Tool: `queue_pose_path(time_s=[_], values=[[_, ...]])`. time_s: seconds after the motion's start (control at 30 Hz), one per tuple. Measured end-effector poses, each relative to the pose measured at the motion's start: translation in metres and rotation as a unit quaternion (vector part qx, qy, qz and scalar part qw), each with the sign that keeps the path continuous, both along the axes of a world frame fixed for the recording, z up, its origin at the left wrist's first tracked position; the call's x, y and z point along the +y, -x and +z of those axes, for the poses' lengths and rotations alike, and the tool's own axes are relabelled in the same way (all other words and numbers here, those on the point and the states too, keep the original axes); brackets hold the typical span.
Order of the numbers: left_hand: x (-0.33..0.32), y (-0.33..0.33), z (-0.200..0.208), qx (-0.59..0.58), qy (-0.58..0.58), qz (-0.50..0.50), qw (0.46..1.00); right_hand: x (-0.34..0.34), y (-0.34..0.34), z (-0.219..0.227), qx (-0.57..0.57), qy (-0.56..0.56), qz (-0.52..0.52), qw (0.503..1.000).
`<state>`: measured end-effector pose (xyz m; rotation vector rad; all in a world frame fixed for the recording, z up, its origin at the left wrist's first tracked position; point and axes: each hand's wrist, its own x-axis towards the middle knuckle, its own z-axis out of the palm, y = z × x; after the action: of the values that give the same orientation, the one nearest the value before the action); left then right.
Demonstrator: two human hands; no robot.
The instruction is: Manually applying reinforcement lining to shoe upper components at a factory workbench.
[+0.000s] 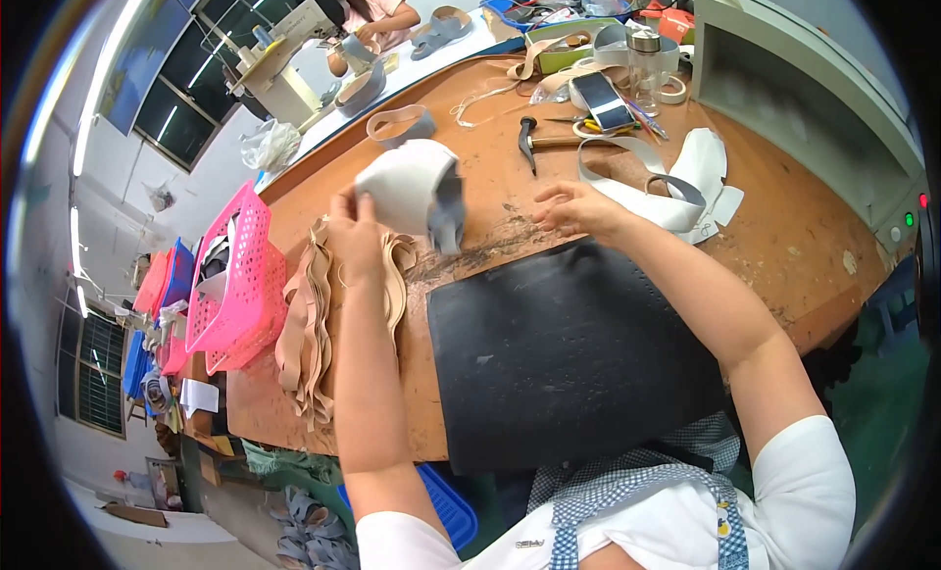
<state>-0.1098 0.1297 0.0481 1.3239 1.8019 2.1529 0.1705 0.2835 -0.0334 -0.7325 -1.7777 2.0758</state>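
My left hand (358, 227) grips a curved white piece (404, 183) with a grey inner face by its left edge, and holds it up over the wooden table. It looks like sheet leather or fabric; part of its grey side is blurred. Above the far edge of a black mat (569, 354), my right hand (580, 209) is open, fingers apart and slightly curled, with nothing in it. A bent grey-and-white strip (637, 202) and a flat white cut piece (708, 168) lie just beyond that hand. Tan wavy strips (306, 345) are piled beside my left forearm.
A hammer (534, 142), a phone (602, 101) and a glass bottle (645, 70) lie or stand at the back. A pink basket (235, 286) stands at the left and a grey-green cabinet (794, 90) at the right. Another person sits by a sewing machine (304, 31).
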Motion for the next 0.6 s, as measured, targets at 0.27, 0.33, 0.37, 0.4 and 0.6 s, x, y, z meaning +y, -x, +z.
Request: queue_pose_path(time_s=[0.27,0.33,0.37,0.4,0.6], values=[[0.001,-0.085,-0.024,0.210,0.162,-0.128,0.956,-0.039,0.021,0.035,0.026,0.049,0.029,0.998],[0.000,-0.096,-0.022,0.141,0.221,-0.132,0.956,-0.045,0.025,0.033,-0.002,0.067,-0.003,0.998],[0.000,-0.099,-0.019,0.141,0.220,-0.133,0.956,-0.043,0.027,0.022,-0.018,0.090,0.018,0.996],[0.000,-0.099,-0.015,0.102,0.207,-0.132,0.964,-0.044,0.029,0.021,-0.033,0.112,0.042,0.992],[0.008,-0.093,0.021,0.062,0.071,-0.060,0.994,-0.047,0.025,-0.006,-0.067,0.114,0.040,0.990]])
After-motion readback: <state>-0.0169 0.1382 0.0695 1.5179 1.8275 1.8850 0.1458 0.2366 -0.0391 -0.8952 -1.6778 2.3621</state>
